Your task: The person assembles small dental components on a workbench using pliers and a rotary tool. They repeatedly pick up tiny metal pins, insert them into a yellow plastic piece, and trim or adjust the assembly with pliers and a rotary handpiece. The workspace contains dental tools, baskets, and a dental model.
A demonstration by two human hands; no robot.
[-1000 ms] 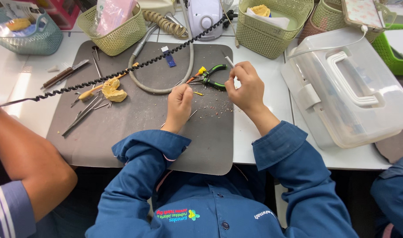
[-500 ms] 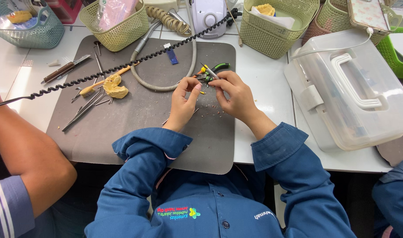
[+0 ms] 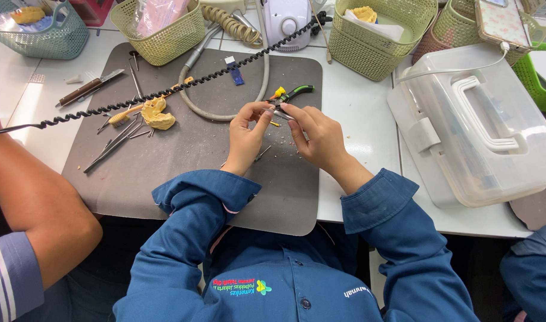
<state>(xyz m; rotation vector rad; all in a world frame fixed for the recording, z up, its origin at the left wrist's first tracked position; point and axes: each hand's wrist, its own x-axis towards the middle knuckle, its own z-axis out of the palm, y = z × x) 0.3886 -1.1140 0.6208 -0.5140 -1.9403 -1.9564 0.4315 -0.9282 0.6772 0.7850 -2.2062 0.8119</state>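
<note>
I get one head view, looking steeply down, close over the grey mat (image 3: 183, 155) and table edge

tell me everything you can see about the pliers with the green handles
The pliers are small, with green and black grips and a yellow bit near the joint. They lie roughly level over the grey mat, handles pointing up and right. The left hand and right hand meet at the metal tip, which the fingers hide.

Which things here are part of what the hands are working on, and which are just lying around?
In use:
left hand
right hand
small pliers, between both hands
grey mat

Lying about:
yellow dental cast
metal hand tools
coiled black cord
clear plastic case
green baskets
</note>
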